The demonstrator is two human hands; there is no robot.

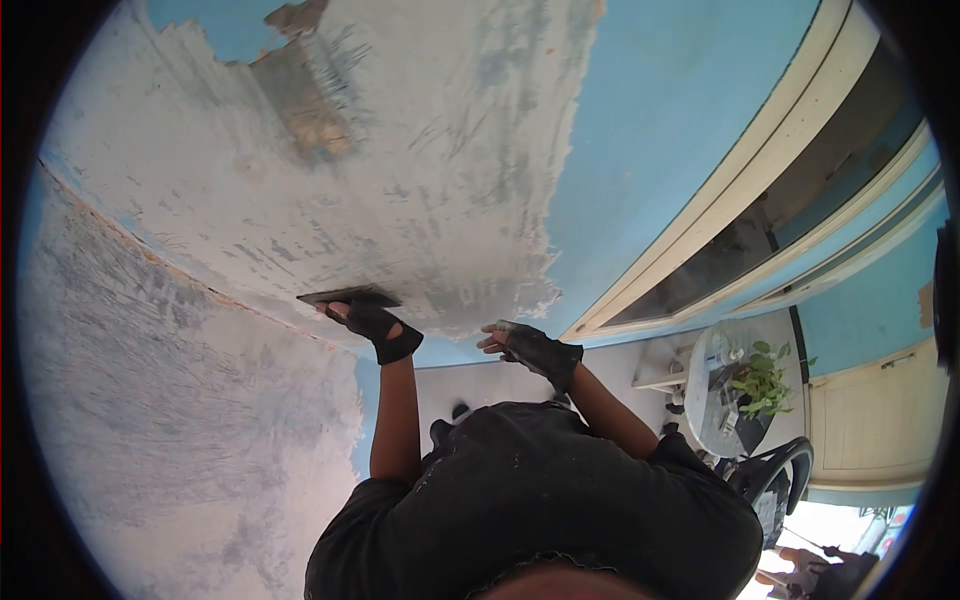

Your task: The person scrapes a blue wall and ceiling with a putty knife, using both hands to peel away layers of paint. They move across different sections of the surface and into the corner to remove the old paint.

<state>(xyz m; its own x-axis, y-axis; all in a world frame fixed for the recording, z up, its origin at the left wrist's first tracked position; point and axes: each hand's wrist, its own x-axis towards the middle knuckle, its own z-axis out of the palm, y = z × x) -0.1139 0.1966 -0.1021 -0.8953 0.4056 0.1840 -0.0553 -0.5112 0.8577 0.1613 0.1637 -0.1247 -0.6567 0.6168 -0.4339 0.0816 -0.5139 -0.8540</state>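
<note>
One trowel [348, 297] (left hand [372, 322] gripping) meets wall [450, 150]; table [712, 395] beyond.

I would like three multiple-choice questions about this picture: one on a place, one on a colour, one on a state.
1. Where is the dark flat scraper blade?
A. against the patchy white plastered surface
B. on a round table
C. on the floor

2. What colour are the fingerless gloves?
A. white
B. red
C. black

3. How is the right hand?
A. gripping a brush
B. empty, fingers spread
C. clenched on a bucket

Answers: 1 A, the left hand presses the blade to the plaster; 2 C, both gloves look black; 3 B, nothing is in its grasp.
</note>
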